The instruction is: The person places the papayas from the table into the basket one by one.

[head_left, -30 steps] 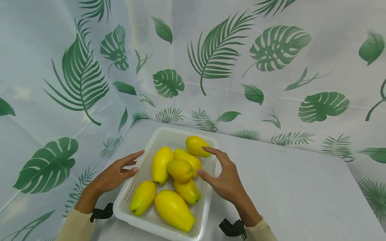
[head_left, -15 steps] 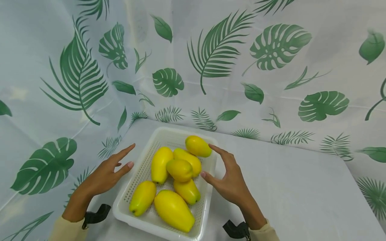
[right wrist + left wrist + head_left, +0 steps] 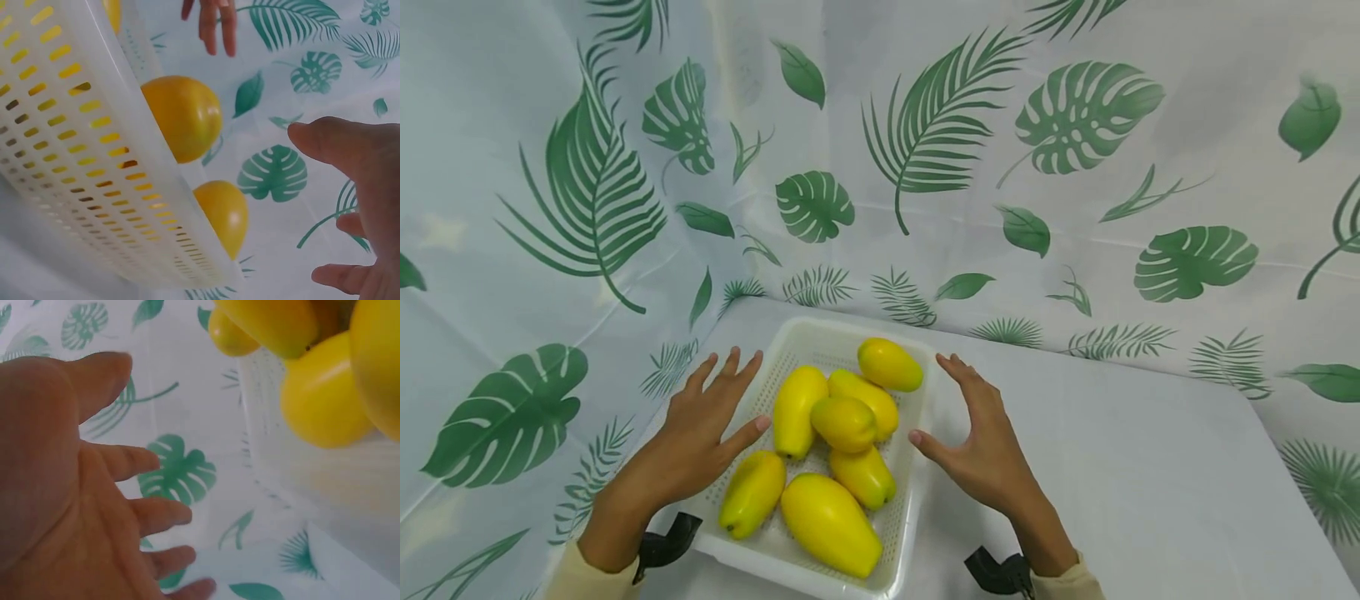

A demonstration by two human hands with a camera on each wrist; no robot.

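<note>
Several plump yellow papaya-like fruits [image 3: 831, 525], some tinged green, lie in a white perforated plastic basket [image 3: 914, 500]. One smaller fruit [image 3: 844, 423] rests on top of others in the middle. My left hand [image 3: 696, 442] is spread over the basket's left rim, with nothing in it. In the left wrist view the hand [image 3: 81, 500] has its fingers apart, away from the fruits [image 3: 328, 394]. Just outside the right rim, my right hand [image 3: 981, 450] holds nothing, thumb and fingers apart. The right wrist view shows this hand [image 3: 384, 200] beside the basket wall and two fruits [image 3: 184, 119].
The basket stands on a white-covered table [image 3: 1112, 467], which stretches off to the right. Behind and to the left hangs a white curtain [image 3: 955, 242] printed with green leaves. Black wrist mounts [image 3: 996, 571] sit at both cuffs.
My right hand has drawn back rightward from the far-right fruit to outside the rim. The left hand moved slightly left, then back right over the rim with fingers spread. The fruits stayed put.
</note>
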